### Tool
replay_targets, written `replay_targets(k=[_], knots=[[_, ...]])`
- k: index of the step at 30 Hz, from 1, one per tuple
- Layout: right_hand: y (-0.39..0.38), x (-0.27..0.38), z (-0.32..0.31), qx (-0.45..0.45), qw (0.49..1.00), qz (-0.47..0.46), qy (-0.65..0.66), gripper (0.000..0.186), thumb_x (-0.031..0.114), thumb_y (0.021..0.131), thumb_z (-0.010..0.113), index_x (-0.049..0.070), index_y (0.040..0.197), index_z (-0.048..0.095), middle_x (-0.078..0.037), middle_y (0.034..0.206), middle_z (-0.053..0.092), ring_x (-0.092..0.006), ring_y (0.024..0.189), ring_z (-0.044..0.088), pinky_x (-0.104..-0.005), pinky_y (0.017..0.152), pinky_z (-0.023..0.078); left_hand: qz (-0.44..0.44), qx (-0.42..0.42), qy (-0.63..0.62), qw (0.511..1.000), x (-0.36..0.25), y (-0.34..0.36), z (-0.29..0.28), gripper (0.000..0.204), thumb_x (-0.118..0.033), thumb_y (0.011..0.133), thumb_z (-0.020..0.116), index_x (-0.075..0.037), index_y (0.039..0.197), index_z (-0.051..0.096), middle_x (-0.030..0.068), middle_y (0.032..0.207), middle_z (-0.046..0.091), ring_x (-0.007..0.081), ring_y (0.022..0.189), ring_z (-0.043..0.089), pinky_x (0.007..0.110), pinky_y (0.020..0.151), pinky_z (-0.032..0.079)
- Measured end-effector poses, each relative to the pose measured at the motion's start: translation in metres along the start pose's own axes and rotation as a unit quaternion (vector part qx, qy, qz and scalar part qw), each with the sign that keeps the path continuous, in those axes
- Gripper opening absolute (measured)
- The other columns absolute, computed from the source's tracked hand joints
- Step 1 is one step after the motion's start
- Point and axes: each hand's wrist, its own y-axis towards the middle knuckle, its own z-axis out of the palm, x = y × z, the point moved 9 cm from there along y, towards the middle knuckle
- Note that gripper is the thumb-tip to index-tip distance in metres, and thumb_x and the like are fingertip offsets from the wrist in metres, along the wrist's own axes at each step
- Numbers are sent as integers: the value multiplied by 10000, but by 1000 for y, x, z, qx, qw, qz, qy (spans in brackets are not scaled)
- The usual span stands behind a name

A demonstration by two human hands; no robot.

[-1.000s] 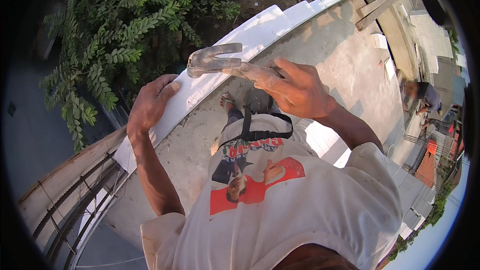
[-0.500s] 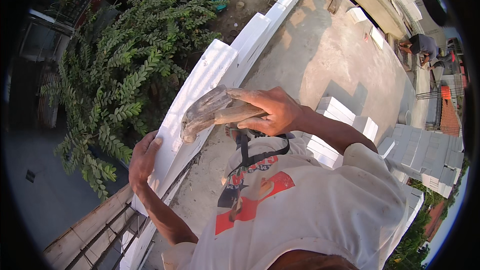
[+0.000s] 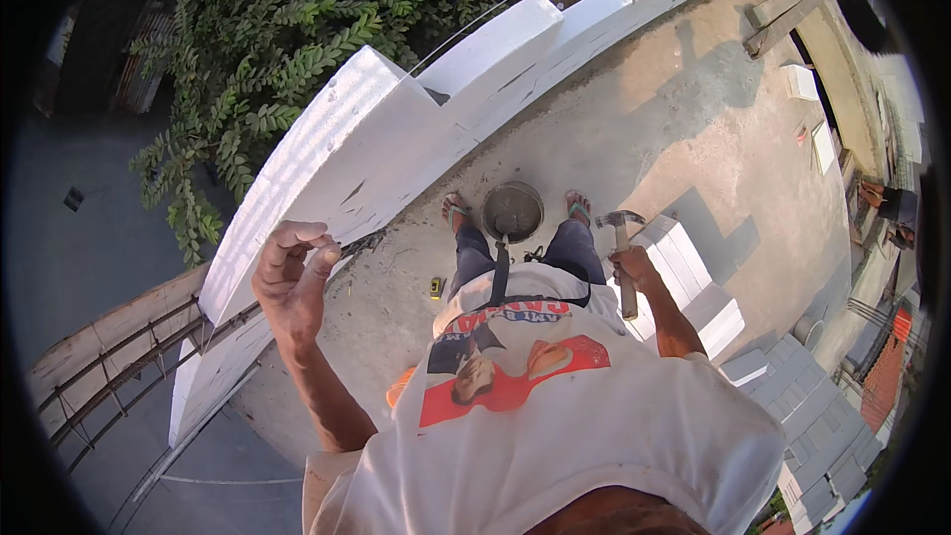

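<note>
Hammer [image 3: 622, 238] with dark metal claw head [image 3: 621, 219] and tan wooden handle [image 3: 629, 299], probably stiff and head-heavy, hangs near stacked white rectangular blocks [image 3: 682, 250], right hand [image 3: 635, 266] wrapped securely mid-handle, left hand [image 3: 294, 282] half-curled, seemingly empty.

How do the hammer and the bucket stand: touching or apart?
Apart. The head view shows the hammer gripped in the right hand, with a foot and floor visible between it and the bucket.
</note>
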Motion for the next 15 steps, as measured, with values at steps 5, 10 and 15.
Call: replay_targets(k=[5, 10, 15], knots=[[127, -33, -56, 214, 973, -69, 56, 82, 58, 897, 636, -19, 884, 663, -120, 681, 623, -263, 585, 673, -454, 492, 536, -324, 139, 106, 930, 141, -89, 201, 199, -179, 969, 757, -8, 1070, 767, 11, 802, 724, 111, 754, 676, 282, 720, 548], [242, -22, -56, 133, 817, -167, -536, 274, 144, 852, 661, -52, 1034, 720, -279, 916, 744, -396, 838, 768, -496, 697, 594, -322, 294, 286, 853, 290, -207, 296, 573, -357, 937, 753, -32, 1395, 642, 189, 1310, 697, 363, 1229, 671, 483, 1048, 529], [270, 31, -25, 82, 772, -152, -612, 389, 145, 888, 655, 34, 1260, 668, -294, 1186, 721, -405, 1138, 724, -499, 941, 596, -463, 219, 308, 802, 339, -293, 346, 1067, -452, 842, 831, -122, 1681, 259, 226, 1703, 257, 540, 1454, 430, 650, 1162, 420]])
